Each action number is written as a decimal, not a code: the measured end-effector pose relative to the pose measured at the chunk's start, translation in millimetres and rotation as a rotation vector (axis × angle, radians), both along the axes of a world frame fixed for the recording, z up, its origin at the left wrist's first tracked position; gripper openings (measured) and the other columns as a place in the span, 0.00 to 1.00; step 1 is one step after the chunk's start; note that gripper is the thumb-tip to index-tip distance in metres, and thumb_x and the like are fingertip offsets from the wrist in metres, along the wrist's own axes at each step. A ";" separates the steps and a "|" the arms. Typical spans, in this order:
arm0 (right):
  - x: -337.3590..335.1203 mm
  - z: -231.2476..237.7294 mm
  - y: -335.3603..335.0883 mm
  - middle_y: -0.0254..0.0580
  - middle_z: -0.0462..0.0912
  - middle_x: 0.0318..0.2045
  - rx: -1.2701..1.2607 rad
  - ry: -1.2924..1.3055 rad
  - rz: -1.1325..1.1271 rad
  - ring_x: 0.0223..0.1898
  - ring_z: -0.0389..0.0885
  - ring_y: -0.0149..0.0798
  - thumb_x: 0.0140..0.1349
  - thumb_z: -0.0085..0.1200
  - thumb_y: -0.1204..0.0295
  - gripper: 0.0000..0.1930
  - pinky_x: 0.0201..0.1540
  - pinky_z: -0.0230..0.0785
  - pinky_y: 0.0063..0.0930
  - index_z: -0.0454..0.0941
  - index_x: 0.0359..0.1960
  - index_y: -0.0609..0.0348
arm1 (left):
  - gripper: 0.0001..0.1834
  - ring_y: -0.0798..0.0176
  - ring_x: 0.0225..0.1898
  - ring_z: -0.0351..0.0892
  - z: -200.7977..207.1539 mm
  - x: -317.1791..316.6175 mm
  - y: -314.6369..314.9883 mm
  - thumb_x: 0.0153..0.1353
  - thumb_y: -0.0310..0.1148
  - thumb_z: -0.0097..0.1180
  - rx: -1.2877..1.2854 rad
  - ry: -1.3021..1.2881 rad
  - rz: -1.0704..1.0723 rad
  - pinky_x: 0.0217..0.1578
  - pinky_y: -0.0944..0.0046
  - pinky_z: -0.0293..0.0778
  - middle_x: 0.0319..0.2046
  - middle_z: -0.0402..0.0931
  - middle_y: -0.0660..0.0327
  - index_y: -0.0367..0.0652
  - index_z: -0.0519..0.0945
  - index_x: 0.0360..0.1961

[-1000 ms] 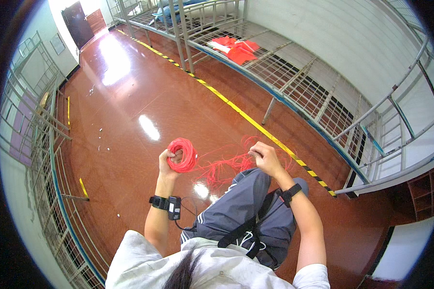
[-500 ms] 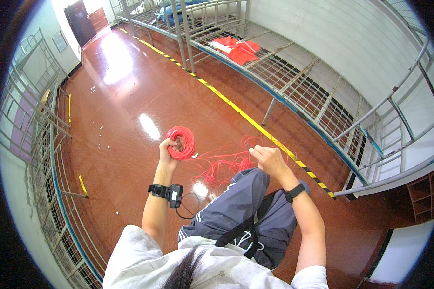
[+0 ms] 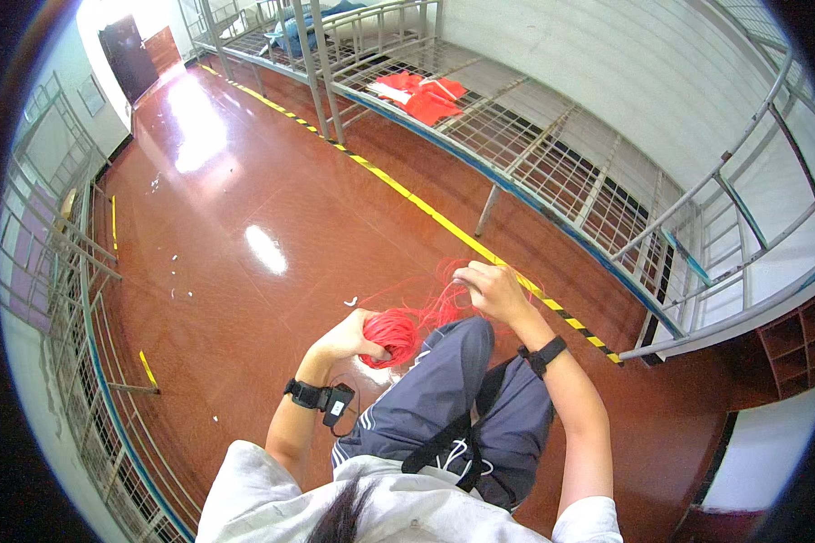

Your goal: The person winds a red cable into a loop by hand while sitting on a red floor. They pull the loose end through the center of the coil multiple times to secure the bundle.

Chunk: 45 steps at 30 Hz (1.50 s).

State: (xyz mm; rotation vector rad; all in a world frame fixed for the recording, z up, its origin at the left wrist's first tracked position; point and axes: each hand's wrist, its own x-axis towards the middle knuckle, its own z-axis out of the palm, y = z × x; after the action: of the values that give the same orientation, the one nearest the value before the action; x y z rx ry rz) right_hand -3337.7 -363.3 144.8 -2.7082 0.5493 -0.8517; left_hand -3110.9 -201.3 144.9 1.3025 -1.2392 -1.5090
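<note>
A thick coil of red string (image 3: 393, 331) is gripped in my left hand (image 3: 346, 337), with my thumb pushed into the ring. To its right, my right hand (image 3: 493, 288) is closed in a pinch above my knee, on the red string. Loose, tangled red strands (image 3: 445, 306) spread between the two hands and partly behind my right fingers. My knee and the coil hide some of the tangle.
A metal bed frame (image 3: 507, 185) with wire mesh runs along the right, bearing red cloth (image 3: 426, 97). Another bed frame (image 3: 100, 362) lines the left. Yellow-black tape (image 3: 417, 201) crosses the red-brown floor (image 3: 208, 362), where small white scraps lie. A wooden shelf (image 3: 792, 348) stands at right.
My left hand has moved right and down, turning the coil and bringing it closer to my right hand. My right hand stays pinched and has shifted slightly left and up.
</note>
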 end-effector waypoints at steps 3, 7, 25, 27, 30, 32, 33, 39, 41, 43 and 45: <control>7.5 8.8 9.0 0.41 0.76 0.23 0.105 -0.059 -0.023 0.25 0.77 0.45 0.51 0.54 0.73 0.04 0.25 0.69 0.34 0.75 0.30 0.54 | 0.17 0.70 0.23 0.71 -5.2 -8.6 -3.6 0.33 0.25 0.62 0.039 -0.170 -0.027 0.30 0.67 0.71 0.21 0.75 0.63 0.34 0.76 0.30; 25.5 9.5 24.6 0.42 0.79 0.26 0.239 -0.247 0.021 0.22 0.76 0.38 0.50 0.55 0.79 0.07 0.25 0.67 0.25 0.77 0.32 0.59 | 0.17 0.64 0.22 0.74 -5.8 -30.1 -11.7 0.35 0.32 0.63 -0.127 -0.495 0.049 0.29 0.64 0.71 0.20 0.75 0.57 0.37 0.76 0.28; 64.3 -2.0 82.3 0.37 0.75 0.23 1.085 -0.402 -0.004 0.28 0.73 0.25 0.63 0.43 0.75 0.14 0.33 0.66 0.19 0.62 0.50 0.63 | 0.08 0.76 0.25 0.71 -33.7 -34.8 -47.9 0.50 0.25 0.56 0.042 0.186 0.490 0.25 0.76 0.66 0.25 0.75 0.67 0.41 0.73 0.32; 68.5 -7.4 82.9 0.36 0.75 0.23 1.171 -0.430 -0.024 0.28 0.72 0.25 0.63 0.43 0.75 0.14 0.33 0.65 0.18 0.63 0.50 0.64 | 0.07 0.77 0.27 0.70 -54.1 -31.3 -45.2 0.50 0.25 0.57 0.010 0.347 0.435 0.28 0.74 0.66 0.25 0.73 0.68 0.41 0.73 0.32; 66.1 -25.3 76.6 0.31 0.74 0.23 1.260 -0.496 -0.002 0.27 0.71 0.24 0.63 0.44 0.75 0.12 0.32 0.64 0.18 0.67 0.47 0.65 | 0.07 0.70 0.34 0.73 -53.2 -37.1 -41.4 0.52 0.27 0.54 0.002 0.583 0.357 0.38 0.71 0.68 0.31 0.76 0.62 0.38 0.74 0.33; 59.9 -26.6 70.5 0.28 0.72 0.23 1.306 -0.511 0.001 0.26 0.69 0.22 0.62 0.44 0.76 0.11 0.31 0.64 0.17 0.71 0.45 0.66 | 0.10 0.64 0.36 0.75 -52.4 -34.2 -39.8 0.53 0.29 0.50 0.026 0.836 0.264 0.41 0.67 0.68 0.34 0.76 0.59 0.37 0.74 0.36; 57.6 -25.0 71.2 0.28 0.74 0.24 1.324 -0.482 -0.042 0.27 0.69 0.22 0.62 0.45 0.76 0.10 0.31 0.64 0.17 0.73 0.43 0.66 | 0.14 0.60 0.40 0.74 -49.9 -31.7 -34.3 0.53 0.30 0.47 0.090 1.113 0.250 0.45 0.64 0.67 0.37 0.76 0.56 0.37 0.74 0.40; 53.2 -18.0 87.4 0.37 0.80 0.31 0.901 -0.221 -0.045 0.30 0.76 0.26 0.60 0.47 0.76 0.11 0.32 0.66 0.19 0.74 0.44 0.63 | 0.12 0.62 0.42 0.73 -43.1 -34.7 -44.1 0.56 0.34 0.50 0.260 1.246 0.519 0.46 0.62 0.67 0.39 0.76 0.59 0.41 0.74 0.40; 52.4 -17.2 89.6 0.42 0.80 0.27 0.780 -0.167 -0.002 0.26 0.76 0.26 0.59 0.48 0.78 0.09 0.29 0.66 0.20 0.75 0.41 0.60 | 0.11 0.62 0.42 0.73 -45.2 -31.0 -49.0 0.55 0.35 0.55 0.215 1.143 0.672 0.45 0.59 0.69 0.38 0.75 0.62 0.46 0.73 0.39; 47.9 -21.3 92.6 0.41 0.80 0.26 0.848 -0.152 -0.016 0.26 0.76 0.25 0.58 0.48 0.78 0.08 0.29 0.66 0.19 0.75 0.39 0.61 | 0.11 0.63 0.38 0.73 -46.0 -22.2 -51.0 0.53 0.37 0.56 0.203 1.186 0.677 0.41 0.61 0.71 0.34 0.75 0.62 0.46 0.73 0.36; 41.1 -26.7 88.8 0.43 0.79 0.25 0.995 -0.108 -0.043 0.27 0.78 0.30 0.58 0.47 0.78 0.05 0.30 0.67 0.22 0.74 0.35 0.63 | 0.11 0.63 0.36 0.73 -28.2 -19.0 -53.5 0.52 0.38 0.56 0.221 1.246 0.668 0.40 0.61 0.72 0.31 0.74 0.63 0.46 0.73 0.35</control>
State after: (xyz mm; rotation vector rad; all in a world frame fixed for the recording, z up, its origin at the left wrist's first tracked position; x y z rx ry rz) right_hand -3296.6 -274.5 118.0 -1.7393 0.7489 -0.5130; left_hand -3129.9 -254.8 116.6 0.5258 0.1563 -1.4933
